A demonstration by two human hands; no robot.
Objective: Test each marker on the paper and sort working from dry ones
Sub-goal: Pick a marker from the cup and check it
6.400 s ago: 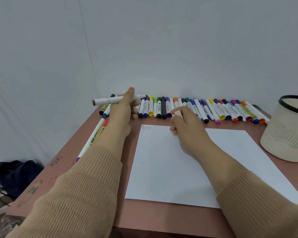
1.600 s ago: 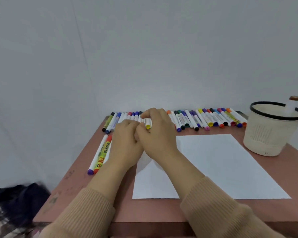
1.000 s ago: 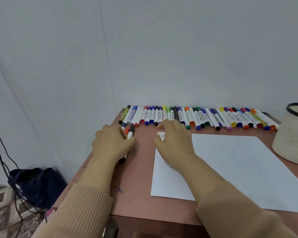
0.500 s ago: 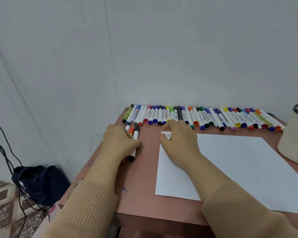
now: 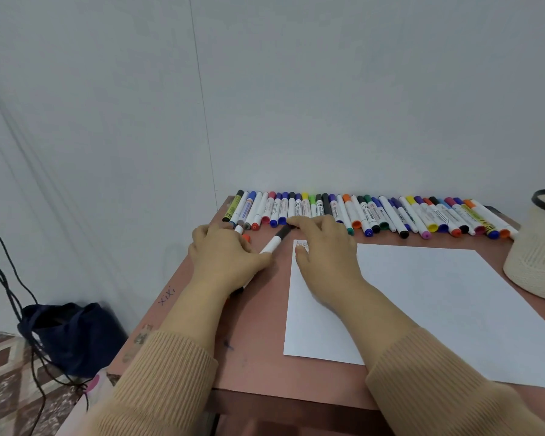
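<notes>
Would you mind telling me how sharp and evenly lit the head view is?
Head view: soft, even light, no glare; faint shadows under the hands; marker row labels too blurred to read; wide-angle bending tilts the wall seam; basket cut off at right.

Pale grey wall point(image 5: 343, 89) behind, plain, with a thin vertical seam point(image 5: 202, 105) running down to the counter's far left corner. Reddish-brown counter point(image 5: 258, 347) set against it (pen scribbles along the left edge). Floor point(image 5: 0, 366) at lower left, patterned brown and cream, possibly tile. Dark blue bag point(image 5: 73, 335) on it; black cables point(image 5: 0, 272) hang alongside. Light even, diffuse.
</notes>
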